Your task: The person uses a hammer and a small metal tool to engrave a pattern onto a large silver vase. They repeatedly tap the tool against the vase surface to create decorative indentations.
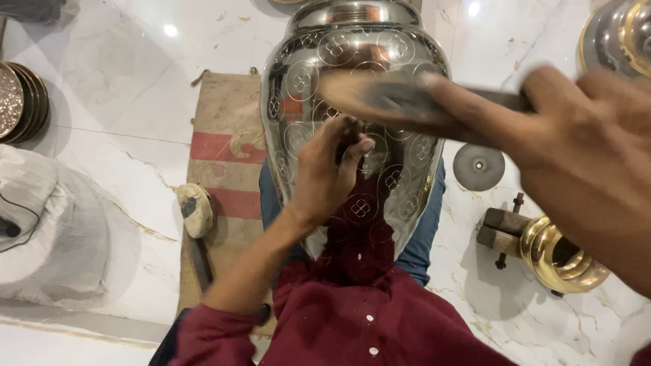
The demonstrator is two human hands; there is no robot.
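Observation:
A large shiny metal pot [352, 74] with stamped round flower patterns lies on my lap, mouth pointing away. My left hand [325, 173] pinches a small dark punch tool against the pot's side. My right hand [576, 156] is raised close to the camera and grips a wooden-handled hammer [386, 98], blurred, its head above the left hand. My maroon shirt [366, 318] is reflected in the pot's lower part.
A burlap mat [227, 156] with red stripes lies on the white marble floor. On it sits a wooden mallet [196, 210]. Stacked metal plates [20, 102] are at left, a white bag [47, 224] below them. A round disc [478, 166] and a brass ring piece [563, 254] lie at right.

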